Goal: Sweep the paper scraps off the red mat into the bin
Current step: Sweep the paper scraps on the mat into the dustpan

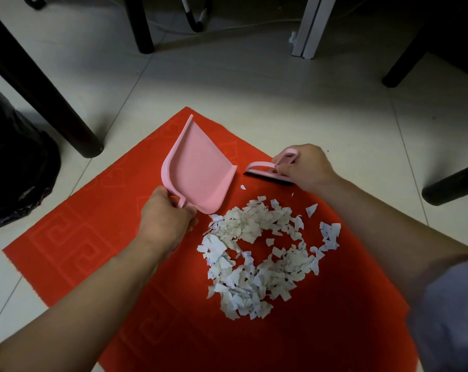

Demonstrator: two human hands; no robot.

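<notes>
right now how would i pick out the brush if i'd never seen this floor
Find the red mat on the tiled floor, then the heap of paper scraps on it. Beyond the heap, right of the pink dustpan, the right hand grips the brush: pink like the dustpan, but small, with black bristles.

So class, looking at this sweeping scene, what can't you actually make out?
Head view:
- Black bin bag: cut off by the left edge, its opening unseen.
- Dustpan handle: hidden inside the left hand.
- Brush grip: covered by the right hand.
- Print on the paper scraps: too small.
</notes>
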